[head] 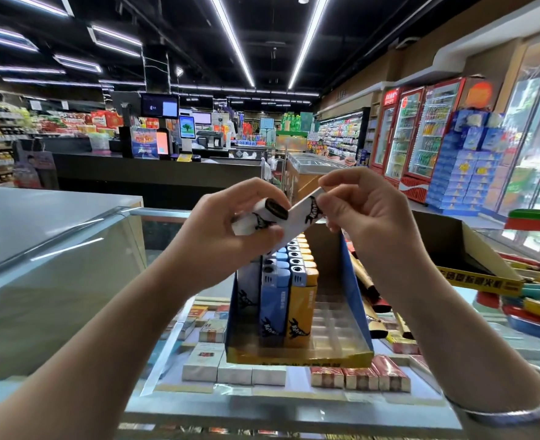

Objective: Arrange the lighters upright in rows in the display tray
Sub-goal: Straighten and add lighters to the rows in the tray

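Both hands raised above display tray on glass bench. Left hand grips white lighters, perhaps two; right hand pinches another white lighter. Blue, yellow rows upright in tray.

Glass counter carries display tray, open box right.

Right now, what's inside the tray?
In the tray: upright white, blue and yellow lighters in rows on its left; empty slots on the right. Hands cover the back rows.
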### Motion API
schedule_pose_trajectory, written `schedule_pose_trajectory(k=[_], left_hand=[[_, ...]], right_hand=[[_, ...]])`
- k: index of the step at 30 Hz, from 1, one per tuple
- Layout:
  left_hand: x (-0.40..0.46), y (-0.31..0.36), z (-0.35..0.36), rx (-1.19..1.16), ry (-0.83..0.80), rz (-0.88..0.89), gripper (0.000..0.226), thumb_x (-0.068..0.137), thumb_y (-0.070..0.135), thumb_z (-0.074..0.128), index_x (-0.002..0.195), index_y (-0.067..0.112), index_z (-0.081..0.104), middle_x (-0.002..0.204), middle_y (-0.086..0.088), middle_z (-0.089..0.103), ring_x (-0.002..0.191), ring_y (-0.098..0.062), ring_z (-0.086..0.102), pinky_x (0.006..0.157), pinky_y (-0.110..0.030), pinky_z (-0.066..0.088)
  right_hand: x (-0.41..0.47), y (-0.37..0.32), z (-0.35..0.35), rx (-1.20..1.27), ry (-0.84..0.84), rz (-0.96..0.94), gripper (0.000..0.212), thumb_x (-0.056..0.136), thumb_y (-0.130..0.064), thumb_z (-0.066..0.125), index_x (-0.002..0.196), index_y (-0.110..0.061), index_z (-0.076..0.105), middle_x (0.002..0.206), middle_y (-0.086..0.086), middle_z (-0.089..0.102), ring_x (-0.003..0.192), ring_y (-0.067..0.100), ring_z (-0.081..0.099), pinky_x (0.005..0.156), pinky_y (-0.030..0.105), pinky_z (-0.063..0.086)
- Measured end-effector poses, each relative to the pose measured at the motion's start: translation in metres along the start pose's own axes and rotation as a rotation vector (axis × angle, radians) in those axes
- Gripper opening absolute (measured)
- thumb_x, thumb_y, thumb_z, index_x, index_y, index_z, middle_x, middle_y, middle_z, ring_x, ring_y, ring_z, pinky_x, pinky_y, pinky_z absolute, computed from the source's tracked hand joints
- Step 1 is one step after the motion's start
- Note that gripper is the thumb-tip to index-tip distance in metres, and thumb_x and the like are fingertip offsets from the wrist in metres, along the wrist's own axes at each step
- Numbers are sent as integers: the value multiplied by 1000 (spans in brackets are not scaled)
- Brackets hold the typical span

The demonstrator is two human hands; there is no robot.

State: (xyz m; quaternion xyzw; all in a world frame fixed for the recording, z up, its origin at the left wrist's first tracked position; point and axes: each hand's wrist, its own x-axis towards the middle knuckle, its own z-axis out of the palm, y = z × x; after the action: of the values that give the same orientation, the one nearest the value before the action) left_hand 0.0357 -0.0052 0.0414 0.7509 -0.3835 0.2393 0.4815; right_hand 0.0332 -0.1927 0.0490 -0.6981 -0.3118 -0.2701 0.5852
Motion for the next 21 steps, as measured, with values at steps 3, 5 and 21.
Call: schedule_pose_trajectory(k=[3,5,21], left_hand=[[-2,5,0,-107,-117,-36,18,73,19,68,90,25,69,84,5,67,70,-11,62,57,-18,49],[-3,7,-2,-184,-156,-77,23,69,20,62,88,26,72,84,6,67,67,-4,60,56,-11,43],[2,-10,-3,5,22,-174,34,72,20,74,99,34,59,89,14,68,78,-8,67,63,-18,53]], right_hand=[[0,2,1,61,15,54,25,88,-5,58,79,-28,60,63,-3,58,55,12,48,52,23,42],[0,5,1,83,21,112,22,90,-5,56,79,-24,60,66,4,57,55,11,47,51,21,42],[1,17,-2,-337,-66,152,16,86,-17,65,78,-28,56,70,-8,59,62,2,55,59,17,44]])
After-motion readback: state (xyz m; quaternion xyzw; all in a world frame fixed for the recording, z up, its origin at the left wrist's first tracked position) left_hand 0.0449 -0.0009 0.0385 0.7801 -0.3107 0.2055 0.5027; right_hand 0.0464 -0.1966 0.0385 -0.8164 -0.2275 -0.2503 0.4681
